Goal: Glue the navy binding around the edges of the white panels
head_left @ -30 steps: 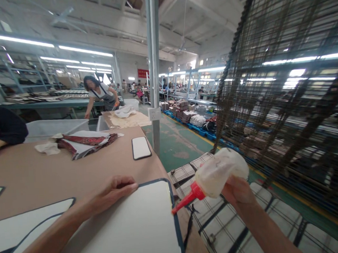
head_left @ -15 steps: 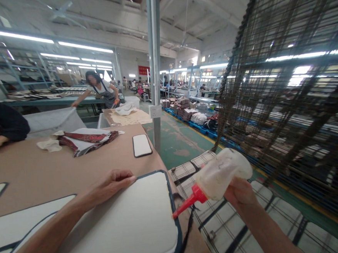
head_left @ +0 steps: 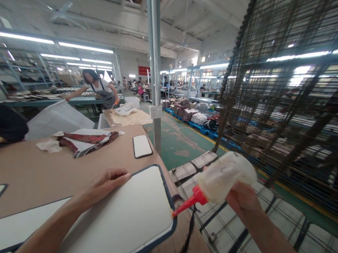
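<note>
My right hand is wrapped around a translucent squeeze bottle with a red nozzle. The nozzle points down to the left, its tip at the dark rim of a white panel with rounded corners, near the panel's right-hand corner. A thin yellowish line shows along the inside of that rim. My left hand is closed on the panel's far edge, thumb side on top; its fingertips are partly hidden. The panel lies tilted across the brown table.
More dark-rimmed panels lie at the left, and a small one near the table's far edge. Patterned fabric pieces lie further back. Wire racks stand right, beyond a wire grid with panels. Two co-workers are across the table.
The panel has turned and shifted slightly left with my left hand, so its corner now sits by the nozzle tip. The bottle moved slightly right. A co-worker lifted a white sheet-like thing.
</note>
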`<state>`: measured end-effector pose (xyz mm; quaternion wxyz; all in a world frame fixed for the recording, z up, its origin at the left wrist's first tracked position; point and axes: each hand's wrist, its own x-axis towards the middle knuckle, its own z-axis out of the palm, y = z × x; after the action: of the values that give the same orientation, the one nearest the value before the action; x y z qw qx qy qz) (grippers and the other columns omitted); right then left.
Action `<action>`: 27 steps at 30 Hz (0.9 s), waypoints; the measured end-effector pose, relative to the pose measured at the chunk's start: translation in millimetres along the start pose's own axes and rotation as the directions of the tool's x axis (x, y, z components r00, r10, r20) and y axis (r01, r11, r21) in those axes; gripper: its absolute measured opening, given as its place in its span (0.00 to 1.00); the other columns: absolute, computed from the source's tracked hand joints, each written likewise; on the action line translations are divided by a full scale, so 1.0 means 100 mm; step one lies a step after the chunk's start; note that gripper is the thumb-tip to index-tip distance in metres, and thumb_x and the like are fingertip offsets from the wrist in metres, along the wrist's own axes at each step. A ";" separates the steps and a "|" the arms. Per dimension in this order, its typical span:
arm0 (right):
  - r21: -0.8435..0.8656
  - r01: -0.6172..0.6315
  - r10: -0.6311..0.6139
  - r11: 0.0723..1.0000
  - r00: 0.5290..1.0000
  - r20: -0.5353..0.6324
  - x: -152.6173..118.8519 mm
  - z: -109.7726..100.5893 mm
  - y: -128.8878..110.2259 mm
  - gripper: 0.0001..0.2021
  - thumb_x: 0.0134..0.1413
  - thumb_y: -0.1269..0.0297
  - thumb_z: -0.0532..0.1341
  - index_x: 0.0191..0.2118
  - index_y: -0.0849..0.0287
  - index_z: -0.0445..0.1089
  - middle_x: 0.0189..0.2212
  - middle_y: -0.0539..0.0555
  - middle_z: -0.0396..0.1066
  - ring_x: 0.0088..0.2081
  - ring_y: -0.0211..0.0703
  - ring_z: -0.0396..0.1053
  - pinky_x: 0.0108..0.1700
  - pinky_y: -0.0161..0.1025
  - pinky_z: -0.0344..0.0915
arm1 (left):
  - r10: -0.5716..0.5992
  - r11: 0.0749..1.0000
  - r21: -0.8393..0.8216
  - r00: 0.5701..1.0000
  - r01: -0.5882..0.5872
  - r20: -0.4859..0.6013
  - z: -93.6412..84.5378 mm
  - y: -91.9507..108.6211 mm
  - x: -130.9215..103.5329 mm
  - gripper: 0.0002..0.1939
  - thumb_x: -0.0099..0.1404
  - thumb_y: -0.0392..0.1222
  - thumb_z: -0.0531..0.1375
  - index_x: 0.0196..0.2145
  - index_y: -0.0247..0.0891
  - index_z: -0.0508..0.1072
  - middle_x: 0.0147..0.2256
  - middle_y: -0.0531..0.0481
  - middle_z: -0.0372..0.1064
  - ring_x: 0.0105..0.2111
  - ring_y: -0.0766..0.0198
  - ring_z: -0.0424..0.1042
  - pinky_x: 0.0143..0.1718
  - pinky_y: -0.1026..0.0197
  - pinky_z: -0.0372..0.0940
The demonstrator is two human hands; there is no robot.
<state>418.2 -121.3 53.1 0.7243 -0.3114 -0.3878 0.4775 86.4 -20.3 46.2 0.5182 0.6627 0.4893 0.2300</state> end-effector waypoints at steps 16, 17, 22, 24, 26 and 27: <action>-0.027 0.302 -0.298 0.953 0.914 -0.274 -0.15 -0.01 0.22 0.19 0.34 0.68 0.72 0.38 0.52 0.75 0.30 0.51 0.78 0.30 0.45 0.75 0.35 0.39 0.74 | -0.099 0.963 -0.264 0.980 0.050 -0.175 0.09 -0.15 0.05 0.18 0.48 0.55 0.65 0.25 0.37 0.70 0.19 0.57 0.66 0.19 0.67 0.62 0.20 0.68 0.55; -0.020 0.308 -0.302 0.951 0.916 -0.263 -0.14 0.01 0.22 0.19 0.35 0.67 0.72 0.39 0.52 0.75 0.30 0.52 0.78 0.31 0.45 0.75 0.35 0.39 0.74 | -0.099 0.958 -0.282 0.978 0.043 -0.186 0.10 -0.18 0.06 0.19 0.48 0.56 0.65 0.25 0.37 0.69 0.19 0.57 0.67 0.20 0.67 0.62 0.21 0.68 0.55; 0.016 0.345 -0.331 0.939 0.912 -0.242 -0.06 0.05 0.24 0.17 0.37 0.66 0.72 0.38 0.53 0.75 0.30 0.51 0.78 0.32 0.43 0.75 0.35 0.36 0.74 | -0.125 0.934 -0.354 0.975 0.053 -0.183 0.19 -0.25 0.08 0.21 0.46 0.58 0.66 0.28 0.38 0.70 0.22 0.55 0.70 0.23 0.62 0.68 0.24 0.65 0.60; 0.007 0.345 -0.332 0.939 0.909 -0.252 -0.03 0.04 0.26 0.17 0.37 0.67 0.72 0.39 0.54 0.75 0.31 0.50 0.78 0.32 0.43 0.75 0.35 0.36 0.74 | -0.134 0.920 -0.386 0.978 0.064 -0.158 0.23 -0.26 0.06 0.21 0.47 0.59 0.65 0.29 0.38 0.71 0.22 0.55 0.71 0.25 0.61 0.69 0.26 0.64 0.61; -0.017 0.351 -0.343 0.936 0.903 -0.258 0.01 0.04 0.27 0.17 0.39 0.68 0.71 0.40 0.54 0.74 0.31 0.50 0.78 0.31 0.43 0.75 0.35 0.36 0.74 | -0.141 0.911 -0.407 0.979 0.071 -0.145 0.26 -0.27 0.05 0.22 0.48 0.61 0.64 0.29 0.38 0.71 0.23 0.54 0.72 0.26 0.61 0.69 0.27 0.64 0.62; -0.029 0.352 -0.348 0.936 0.903 -0.251 0.02 0.04 0.27 0.17 0.39 0.68 0.71 0.40 0.54 0.74 0.31 0.51 0.78 0.31 0.43 0.75 0.35 0.36 0.74 | -0.137 0.908 -0.414 0.980 0.067 -0.142 0.26 -0.28 0.04 0.22 0.49 0.61 0.63 0.30 0.38 0.71 0.24 0.54 0.72 0.26 0.61 0.69 0.27 0.64 0.62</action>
<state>403.1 -109.2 33.6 0.8440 -0.2889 -0.3383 0.2996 98.2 -28.9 10.4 0.6129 0.4922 0.5065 0.3543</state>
